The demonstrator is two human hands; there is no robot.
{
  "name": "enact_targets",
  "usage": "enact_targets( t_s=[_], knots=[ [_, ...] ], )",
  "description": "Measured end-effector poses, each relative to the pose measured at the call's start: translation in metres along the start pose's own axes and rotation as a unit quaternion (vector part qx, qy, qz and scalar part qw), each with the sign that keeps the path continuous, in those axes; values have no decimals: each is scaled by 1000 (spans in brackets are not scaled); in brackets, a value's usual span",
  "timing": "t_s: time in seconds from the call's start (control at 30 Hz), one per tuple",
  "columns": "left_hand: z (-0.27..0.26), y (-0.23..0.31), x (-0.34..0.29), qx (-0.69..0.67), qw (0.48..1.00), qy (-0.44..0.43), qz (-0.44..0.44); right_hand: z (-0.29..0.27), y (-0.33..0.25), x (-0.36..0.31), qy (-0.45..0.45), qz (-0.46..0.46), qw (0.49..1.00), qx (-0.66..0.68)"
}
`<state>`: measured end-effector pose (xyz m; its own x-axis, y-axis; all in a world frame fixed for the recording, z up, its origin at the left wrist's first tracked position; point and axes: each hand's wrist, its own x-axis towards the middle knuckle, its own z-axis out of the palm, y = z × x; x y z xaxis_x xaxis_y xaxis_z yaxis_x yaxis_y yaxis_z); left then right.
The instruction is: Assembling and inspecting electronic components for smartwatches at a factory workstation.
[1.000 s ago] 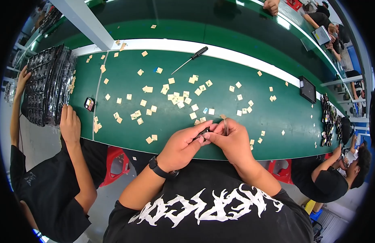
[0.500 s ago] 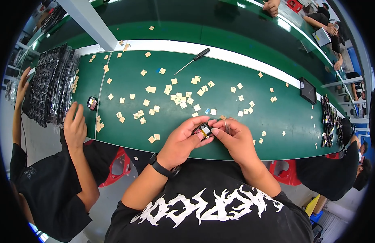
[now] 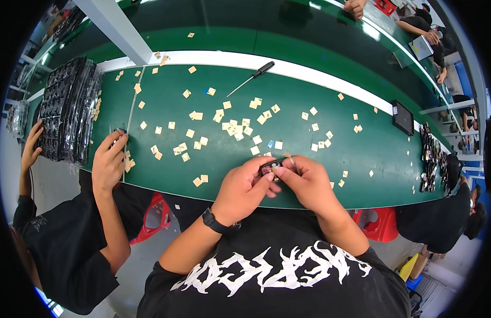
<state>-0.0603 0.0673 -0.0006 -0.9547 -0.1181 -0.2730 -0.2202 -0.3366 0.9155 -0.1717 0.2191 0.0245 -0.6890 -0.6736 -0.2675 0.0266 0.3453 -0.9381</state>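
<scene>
head view: left hand [image 3: 240,188] grasping a small black device [image 3: 271,168] between thumb and fingers, over the near edge of the green table [image 3: 171,106]. right hand [image 3: 304,183] pinching the same device from its right side, thumb against its face; a thin metallic thing among its fingers, too small to tell. scattered tan squares [image 3: 239,136] lie beyond the hands. screwdriver [image 3: 260,71] farther off, handle on the white strip [image 3: 319,79]. at left, a co-worker's hand [image 3: 108,161] touches another small device, mostly hidden, near stacked black trays [image 3: 70,108].
</scene>
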Motion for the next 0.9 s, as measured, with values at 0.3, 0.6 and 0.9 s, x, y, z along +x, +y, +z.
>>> enact_targets(
  t_s=[0.3,0.6,0.9],
  knots=[
    [0,13,-3,22,999,-2,-41,-12,9,-3,-59,80,991,87],
    [-7,8,-5,-43,999,-24,4,-83,24,-26,115,51,992,10],
    [1,4,-5,51,997,-24,50,-367,146,-115,458,64,604,-649]
  ],
)
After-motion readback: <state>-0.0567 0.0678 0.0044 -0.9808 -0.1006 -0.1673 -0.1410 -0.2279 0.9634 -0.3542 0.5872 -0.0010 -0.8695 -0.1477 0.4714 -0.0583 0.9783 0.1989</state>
